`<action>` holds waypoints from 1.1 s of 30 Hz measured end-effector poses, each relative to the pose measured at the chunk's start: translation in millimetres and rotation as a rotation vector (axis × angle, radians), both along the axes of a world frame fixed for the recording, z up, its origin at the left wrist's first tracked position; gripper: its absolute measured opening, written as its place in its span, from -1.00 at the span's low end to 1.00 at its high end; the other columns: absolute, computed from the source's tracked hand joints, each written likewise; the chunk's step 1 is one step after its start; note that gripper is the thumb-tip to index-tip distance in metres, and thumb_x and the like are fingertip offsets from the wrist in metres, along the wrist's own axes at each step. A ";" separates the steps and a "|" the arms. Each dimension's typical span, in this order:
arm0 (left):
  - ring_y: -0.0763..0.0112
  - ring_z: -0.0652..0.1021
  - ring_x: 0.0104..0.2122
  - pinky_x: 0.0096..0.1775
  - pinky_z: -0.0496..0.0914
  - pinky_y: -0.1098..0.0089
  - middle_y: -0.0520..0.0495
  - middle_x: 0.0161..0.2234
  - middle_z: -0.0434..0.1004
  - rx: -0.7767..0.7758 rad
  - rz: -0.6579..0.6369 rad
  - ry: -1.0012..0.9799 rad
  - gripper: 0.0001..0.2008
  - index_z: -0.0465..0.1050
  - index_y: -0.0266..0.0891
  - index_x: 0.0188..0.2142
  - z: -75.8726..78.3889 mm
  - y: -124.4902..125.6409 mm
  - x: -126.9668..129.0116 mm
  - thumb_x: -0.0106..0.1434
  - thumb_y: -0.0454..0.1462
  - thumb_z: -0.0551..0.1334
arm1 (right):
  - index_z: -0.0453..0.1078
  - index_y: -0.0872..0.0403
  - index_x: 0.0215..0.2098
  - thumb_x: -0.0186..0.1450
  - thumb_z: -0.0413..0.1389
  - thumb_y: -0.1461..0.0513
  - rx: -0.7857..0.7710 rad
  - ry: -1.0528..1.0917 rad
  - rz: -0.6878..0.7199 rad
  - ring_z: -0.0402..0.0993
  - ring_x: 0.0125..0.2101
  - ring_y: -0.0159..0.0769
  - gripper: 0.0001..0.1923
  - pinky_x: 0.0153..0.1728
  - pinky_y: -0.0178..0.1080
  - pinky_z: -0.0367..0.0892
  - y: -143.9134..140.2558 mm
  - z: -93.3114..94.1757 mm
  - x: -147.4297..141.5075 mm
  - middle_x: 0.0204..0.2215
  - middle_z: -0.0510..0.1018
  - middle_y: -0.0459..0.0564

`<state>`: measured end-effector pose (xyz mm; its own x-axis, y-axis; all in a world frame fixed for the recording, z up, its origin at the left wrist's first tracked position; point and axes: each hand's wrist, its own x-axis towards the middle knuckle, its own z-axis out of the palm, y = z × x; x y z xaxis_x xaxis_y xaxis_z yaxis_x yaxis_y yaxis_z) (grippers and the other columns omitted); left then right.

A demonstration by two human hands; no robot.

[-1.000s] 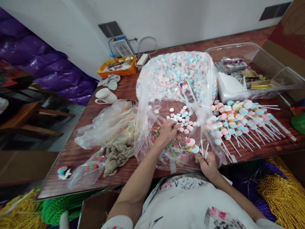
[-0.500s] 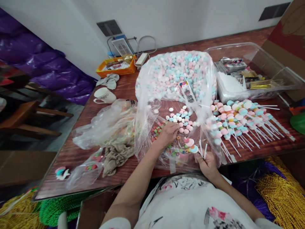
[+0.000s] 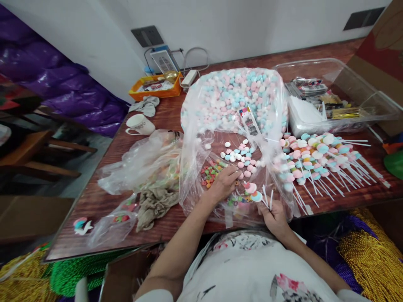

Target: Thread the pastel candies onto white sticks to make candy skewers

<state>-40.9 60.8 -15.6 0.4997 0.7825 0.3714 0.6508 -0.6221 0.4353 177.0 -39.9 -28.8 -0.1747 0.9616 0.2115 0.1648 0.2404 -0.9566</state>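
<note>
My left hand reaches over a clear plastic bag, its curled fingertips touching the edge of a group of loose pink, white and blue marshmallows. What is between those fingertips, if anything, is hidden. Beside its wrist lie small red, green and orange rings. My right hand is closed around a few thin white sticks. From that grip a skewer of pink, white and blue marshmallows points to the left, above more coloured rings.
A big bag of marshmallows stands at the back. On the right are piled marshmallow skewers and a clear plastic bin of supplies. Leftward are a white mug, an orange tray, plastic bags and a crumpled cloth.
My left hand has shifted slightly right and toward me at the marshmallows, showing more of the rings beside it. My right hand keeps its place with the skewer and sticks.
</note>
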 end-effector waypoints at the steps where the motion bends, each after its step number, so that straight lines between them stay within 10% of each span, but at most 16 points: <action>1: 0.26 0.54 -0.09 -0.03 0.45 0.18 -0.20 -0.13 0.56 -0.004 0.021 -0.081 -0.70 0.51 -0.22 -0.17 -0.8 -3.1 -0.1 0.19 -0.47 0.10 | 0.26 0.06 -0.51 0.40 -0.03 0.23 -0.004 0.000 0.001 0.22 -0.58 -0.41 -0.70 -0.50 -0.34 0.14 -0.1 0.3 -0.1 -0.60 0.29 -0.16; 13: 0.35 0.59 -0.27 -0.13 0.46 0.29 -0.04 -0.28 0.64 -0.317 0.410 -0.736 -0.84 0.60 -0.18 -0.24 3.1 -41.6 14.8 0.15 -0.25 0.33 | 0.24 0.06 -0.50 0.36 0.00 0.32 0.044 -0.040 0.020 0.22 -0.58 -0.43 -0.75 -0.49 -0.34 0.12 -0.8 -2.4 -0.8 -0.60 0.29 -0.18; 22: 0.49 0.54 -0.47 -0.36 0.44 0.47 -0.02 -0.41 0.64 -0.671 0.450 -1.079 -0.71 0.61 -0.25 -0.16 29.4 -52.1 24.2 0.16 -0.16 0.35 | 0.27 0.06 -0.47 0.32 -0.02 0.39 0.079 -0.048 0.055 0.22 -0.57 -0.43 -0.78 -0.49 -0.34 0.11 -1.7 -5.7 -0.8 -0.59 0.28 -0.19; 33: 0.31 0.62 -0.20 -0.08 0.49 0.34 -0.11 -0.18 0.66 -0.505 0.378 -0.995 -0.76 0.62 -0.21 -0.13 47.2 -75.3 28.1 0.20 -0.25 0.32 | 0.38 0.07 -0.35 0.29 -0.04 0.43 0.115 -0.097 0.087 0.28 -0.53 -0.40 -0.78 -0.43 -0.34 0.20 1.2 2.6 -1.4 -0.52 0.40 -0.14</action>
<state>-12.8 -14.5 31.6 -0.1301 0.9888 0.0726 -0.0079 -0.0743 0.9972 175.6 -38.7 -26.2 -0.2815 0.9125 0.2970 0.2292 0.3644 -0.9026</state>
